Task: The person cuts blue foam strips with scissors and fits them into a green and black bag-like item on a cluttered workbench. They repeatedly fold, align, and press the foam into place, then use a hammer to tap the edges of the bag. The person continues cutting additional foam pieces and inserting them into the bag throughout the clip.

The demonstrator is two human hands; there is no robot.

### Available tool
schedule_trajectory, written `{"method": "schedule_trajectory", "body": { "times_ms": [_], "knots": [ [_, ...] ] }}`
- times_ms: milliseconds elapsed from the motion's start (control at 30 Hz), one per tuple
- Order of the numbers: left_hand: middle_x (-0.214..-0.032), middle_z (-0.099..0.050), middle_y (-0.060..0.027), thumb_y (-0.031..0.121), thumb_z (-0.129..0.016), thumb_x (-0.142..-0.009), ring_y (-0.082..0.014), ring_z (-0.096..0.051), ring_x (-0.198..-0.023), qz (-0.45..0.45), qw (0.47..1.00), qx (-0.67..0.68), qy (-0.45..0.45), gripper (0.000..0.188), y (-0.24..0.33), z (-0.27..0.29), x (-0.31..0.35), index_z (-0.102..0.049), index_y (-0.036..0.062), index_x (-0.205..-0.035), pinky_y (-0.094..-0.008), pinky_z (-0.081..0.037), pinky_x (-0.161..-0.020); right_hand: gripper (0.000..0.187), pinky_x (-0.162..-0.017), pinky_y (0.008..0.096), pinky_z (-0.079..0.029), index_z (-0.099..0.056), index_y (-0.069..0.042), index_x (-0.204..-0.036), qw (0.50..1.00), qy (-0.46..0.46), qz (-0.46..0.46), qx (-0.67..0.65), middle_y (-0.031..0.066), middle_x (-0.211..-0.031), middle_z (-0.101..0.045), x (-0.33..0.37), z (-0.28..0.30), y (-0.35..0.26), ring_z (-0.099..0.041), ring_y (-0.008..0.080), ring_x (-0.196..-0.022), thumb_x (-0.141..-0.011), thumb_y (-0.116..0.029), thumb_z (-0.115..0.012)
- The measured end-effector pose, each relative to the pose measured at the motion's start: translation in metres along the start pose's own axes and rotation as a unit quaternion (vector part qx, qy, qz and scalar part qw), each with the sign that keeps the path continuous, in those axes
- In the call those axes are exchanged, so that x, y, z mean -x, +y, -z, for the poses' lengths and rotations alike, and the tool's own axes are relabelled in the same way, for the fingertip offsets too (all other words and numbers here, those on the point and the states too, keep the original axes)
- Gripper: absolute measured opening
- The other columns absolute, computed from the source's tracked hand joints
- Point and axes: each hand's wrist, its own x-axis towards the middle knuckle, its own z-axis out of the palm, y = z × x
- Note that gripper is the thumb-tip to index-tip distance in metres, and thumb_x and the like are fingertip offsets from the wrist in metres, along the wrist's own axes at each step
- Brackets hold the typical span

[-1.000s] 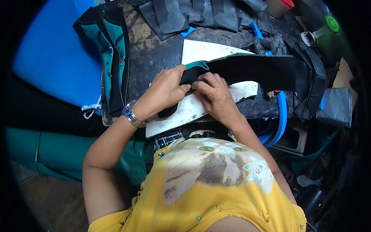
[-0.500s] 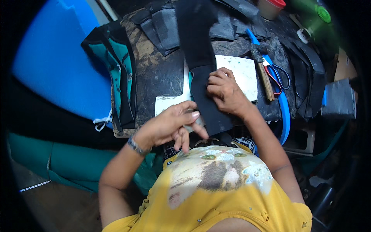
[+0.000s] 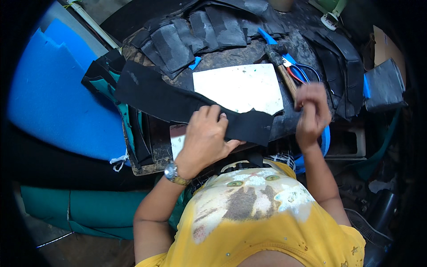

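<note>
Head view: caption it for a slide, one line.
Left hand pins a long black fabric strip on the worktable; right hand lifted beside.

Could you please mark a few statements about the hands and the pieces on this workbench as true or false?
1. The left hand grips a long black strip. True.
2. The right hand presses flat on the white board. False: it is raised beside the board, to its right, blurred, and not on it.
3. A hammer lies right of the white board. True.
4. The black strip lies entirely on the blue foam. False: it stretches across the bench, over the board's lower edge.
5. A wristwatch sits on the right wrist. False: it is on the left wrist.
</note>
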Motion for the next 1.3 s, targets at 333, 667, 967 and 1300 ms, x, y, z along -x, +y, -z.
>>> {"method": "schedule_trajectory", "body": {
  "times_ms": [333,667,967,1300],
  "knots": [
    [-0.092,-0.065,-0.0177,0.021,-0.073,-0.082,-0.0367,-0.062,-0.088,0.124,0.976,0.179,-0.007,0.023,0.006,-0.013,-0.035,-0.069,0.0010,-0.093,-0.0452,-0.053,-0.076,0.030,-0.084,0.0438,-0.052,-0.068,0.005,-0.102,0.940,-0.298,0.120,0.113,0.0161,-0.104,-0.064,0.059,-0.022,-0.014,-0.063,0.0333,-0.094,-0.072,0.002,-0.065],
    [-0.063,-0.059,-0.0042,0.051,-0.052,-0.103,-0.0089,-0.052,-0.058,0.315,0.866,0.368,-0.127,0.062,-0.019,-0.001,-0.053,-0.067,-0.0056,-0.083,-0.0293,-0.042,-0.052,0.044,-0.095,0.0425,-0.050,-0.067,-0.002,-0.120,0.928,-0.345,0.046,0.136,0.0191,-0.122,-0.054,0.058,-0.030,0.006,-0.056,0.0343,-0.110,-0.076,0.002,-0.069],
    [-0.101,-0.073,-0.0242,0.041,-0.067,-0.094,-0.0206,-0.065,-0.073,0.220,0.908,0.348,-0.076,0.065,0.000,-0.009,-0.034,-0.053,-0.0017,-0.141,-0.0347,-0.053,-0.078,0.047,-0.097,0.0408,-0.050,-0.065,-0.002,-0.125,0.932,-0.328,0.022,0.155,0.0188,-0.122,-0.051,0.061,-0.031,0.006,-0.056,0.0333,-0.112,-0.079,0.008,-0.063],
    [-0.058,-0.044,0.0000,0.038,-0.053,-0.104,-0.0072,-0.039,-0.057,0.290,0.838,0.461,-0.044,0.050,-0.005,-0.011,-0.024,-0.061,-0.0037,-0.078,-0.0300,-0.034,-0.050,0.044,-0.098,0.0384,-0.051,-0.065,0.001,-0.123,0.945,-0.298,-0.058,0.120,0.0184,-0.123,-0.051,0.061,-0.035,0.005,-0.059,0.0296,-0.110,-0.081,0.012,-0.059]
  ]
}}
